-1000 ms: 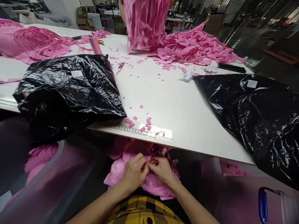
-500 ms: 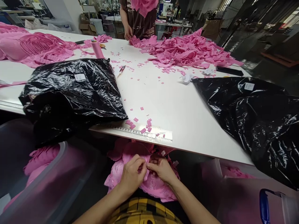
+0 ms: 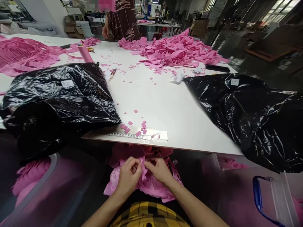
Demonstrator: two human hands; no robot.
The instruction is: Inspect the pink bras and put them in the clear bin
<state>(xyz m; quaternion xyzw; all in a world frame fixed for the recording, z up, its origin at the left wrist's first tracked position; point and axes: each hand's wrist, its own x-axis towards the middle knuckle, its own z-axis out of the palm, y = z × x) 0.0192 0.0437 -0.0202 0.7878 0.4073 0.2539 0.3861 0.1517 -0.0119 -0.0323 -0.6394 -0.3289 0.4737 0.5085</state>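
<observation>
Below the table's front edge, a pink lace bra (image 3: 151, 187) lies over my lap, with more pink fabric bunched behind it. My left hand (image 3: 130, 173) is closed in a pinch on a narrow strip of the bra near its middle. Facing it, my right hand (image 3: 159, 170) pinches the same area with thumb and forefinger. The fingertips of both hands are close together, and what lies right between them is partly hidden. On the table edge just above, a measuring tape strip (image 3: 125, 135) sits under clear film, with small pink fabric scraps (image 3: 138, 133) on it.
Black plastic bags lie on the table at left (image 3: 78, 97) and right (image 3: 251, 113). Clear bins with pink pieces stand at lower left (image 3: 54, 179) and lower right (image 3: 239, 192). Farther back are pink garment heaps (image 3: 175, 50), a thread cone (image 3: 85, 53) and a standing person (image 3: 123, 22).
My view has turned a little to the right. My fingertips have moved slightly apart on the bra, and the strip between them shows more. The person across has drawn a hand back from the heap.
</observation>
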